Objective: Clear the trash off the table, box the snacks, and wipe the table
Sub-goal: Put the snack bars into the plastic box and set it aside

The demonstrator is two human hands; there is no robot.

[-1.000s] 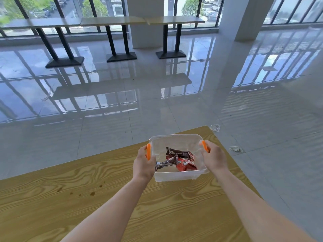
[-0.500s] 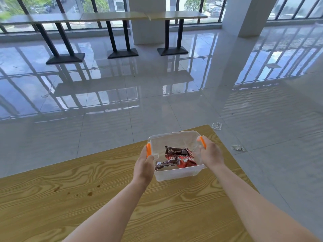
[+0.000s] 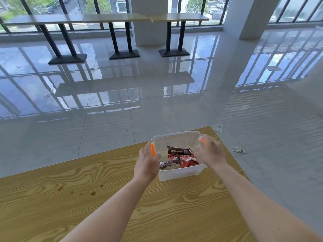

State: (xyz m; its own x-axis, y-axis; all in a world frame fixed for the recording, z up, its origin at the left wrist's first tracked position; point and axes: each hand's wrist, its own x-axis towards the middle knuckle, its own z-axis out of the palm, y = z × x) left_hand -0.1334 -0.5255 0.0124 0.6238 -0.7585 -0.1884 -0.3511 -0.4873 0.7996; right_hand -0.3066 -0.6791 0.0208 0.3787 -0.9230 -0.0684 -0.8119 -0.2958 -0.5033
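Observation:
A clear plastic box (image 3: 178, 173) with orange side clips and a clear lid stands near the far right corner of the wooden table (image 3: 122, 198). Inside lie brown and red snack packets (image 3: 180, 157). My left hand (image 3: 146, 163) grips the box's left side at the orange clip (image 3: 152, 149). My right hand (image 3: 212, 151) holds the right side, fingers curled over the other orange clip (image 3: 201, 140). Small brown stains (image 3: 92, 193) dot the tabletop to the left of my left arm.
Two crumpled clear wrappers (image 3: 217, 127) (image 3: 238, 149) lie on the glossy tiled floor just beyond the table's right corner. A row of tables on black pedestal bases (image 3: 122, 55) stands by the windows far off. A white pillar (image 3: 251, 18) rises at the back right.
Both hands have stayed on the box's sides. My right hand's fingers have shifted over the right orange clip, covering more of it. The box has hardly moved on the table.

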